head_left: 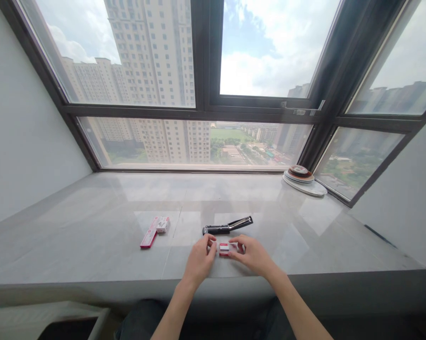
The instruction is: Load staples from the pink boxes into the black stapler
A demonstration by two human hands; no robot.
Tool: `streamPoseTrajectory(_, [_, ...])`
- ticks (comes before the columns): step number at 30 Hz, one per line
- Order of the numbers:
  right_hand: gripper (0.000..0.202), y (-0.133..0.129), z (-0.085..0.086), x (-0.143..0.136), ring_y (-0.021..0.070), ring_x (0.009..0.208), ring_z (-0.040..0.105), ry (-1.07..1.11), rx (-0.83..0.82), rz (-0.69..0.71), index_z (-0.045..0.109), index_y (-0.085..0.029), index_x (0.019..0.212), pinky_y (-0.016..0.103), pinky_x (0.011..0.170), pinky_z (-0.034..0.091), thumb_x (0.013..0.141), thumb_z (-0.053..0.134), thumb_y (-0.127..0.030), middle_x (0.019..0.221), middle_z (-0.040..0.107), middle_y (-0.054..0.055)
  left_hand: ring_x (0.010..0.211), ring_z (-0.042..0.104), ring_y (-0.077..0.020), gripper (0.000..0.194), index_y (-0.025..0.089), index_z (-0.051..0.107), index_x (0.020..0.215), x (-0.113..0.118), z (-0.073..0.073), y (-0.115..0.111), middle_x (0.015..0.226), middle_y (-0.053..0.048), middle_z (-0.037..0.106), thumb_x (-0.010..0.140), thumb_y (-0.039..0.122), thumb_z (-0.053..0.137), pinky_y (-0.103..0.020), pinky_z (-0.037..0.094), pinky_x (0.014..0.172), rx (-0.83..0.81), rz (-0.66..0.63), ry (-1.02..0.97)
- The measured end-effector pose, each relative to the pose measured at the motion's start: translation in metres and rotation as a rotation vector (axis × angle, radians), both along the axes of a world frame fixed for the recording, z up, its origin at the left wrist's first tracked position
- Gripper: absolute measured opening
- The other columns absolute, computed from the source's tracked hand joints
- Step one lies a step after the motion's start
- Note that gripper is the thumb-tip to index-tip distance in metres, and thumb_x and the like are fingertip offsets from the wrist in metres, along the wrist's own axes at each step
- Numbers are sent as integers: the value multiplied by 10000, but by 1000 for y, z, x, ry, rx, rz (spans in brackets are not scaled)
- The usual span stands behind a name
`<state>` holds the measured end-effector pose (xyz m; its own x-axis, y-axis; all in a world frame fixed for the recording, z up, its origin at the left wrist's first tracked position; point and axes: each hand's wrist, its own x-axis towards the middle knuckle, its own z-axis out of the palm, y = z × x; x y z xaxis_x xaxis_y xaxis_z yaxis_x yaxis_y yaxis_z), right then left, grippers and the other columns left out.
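My right hand (252,255) pinches the right end of a small red-and-white box (224,249) on the sill, thumb on the near side and forefinger on the far side. Just left of the box is my left hand (201,257), its fingers curled and the thumb close to the forefinger. Whatever may be between those fingertips is too small to make out. Directly beyond both hands lies a black stapler (218,230), its top arm swung open and pointing up to the right.
To the left, a flat pink-and-white box (149,236) lies against a smaller white-and-pink box (162,225). Stacked plates or round mats (306,185) rest in the far right corner. Dark window frames (198,113) rise behind the pale stone sill (103,226), whose front edge is near my forearms.
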<state>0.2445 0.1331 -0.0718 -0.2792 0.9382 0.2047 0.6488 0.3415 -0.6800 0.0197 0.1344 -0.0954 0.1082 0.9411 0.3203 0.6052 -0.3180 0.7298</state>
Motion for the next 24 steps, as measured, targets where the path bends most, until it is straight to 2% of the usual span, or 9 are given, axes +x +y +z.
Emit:
streamPoseTrajectory(4, [298,7,6,-12,168,718,596,-62,-10,22,772,-297,1100,271,717,437,850,699,-441,792,662,-5,869,611,-205,291,244,621,1164,-20,9,26,909,-14,638,901,368,608,-318,428,810,83,134,125])
streamPoseTrajectory(8, [203,20,9,-27,176,766,612,-99,15,73,786,-282,1000,262,720,415,899,652,-397,839,703,7,909,601,-234,274,255,693,1066,-29,14,44,875,-26,654,832,399,699,-318,400,792,25,68,239])
streamPoseTrajectory(12, [236,34,12,-36,179,815,620,-77,108,76,760,-275,1073,259,751,406,964,568,-359,906,721,22,919,607,-239,258,275,687,1055,-25,6,33,895,-20,683,857,440,687,-311,378,774,18,19,235])
streamPoseTrajectory(16, [231,43,11,-40,177,815,620,-117,102,122,758,-270,1075,256,765,407,963,575,-353,913,718,26,926,608,-245,235,285,673,1049,-23,-1,18,918,-13,689,873,440,674,-319,363,770,20,17,221])
streamPoseTrajectory(24, [235,46,12,-44,179,841,634,-136,95,171,765,-275,1071,254,787,414,962,572,-353,933,723,25,926,599,-242,210,287,660,1030,-26,2,17,905,-6,679,869,419,683,-312,342,764,11,14,213])
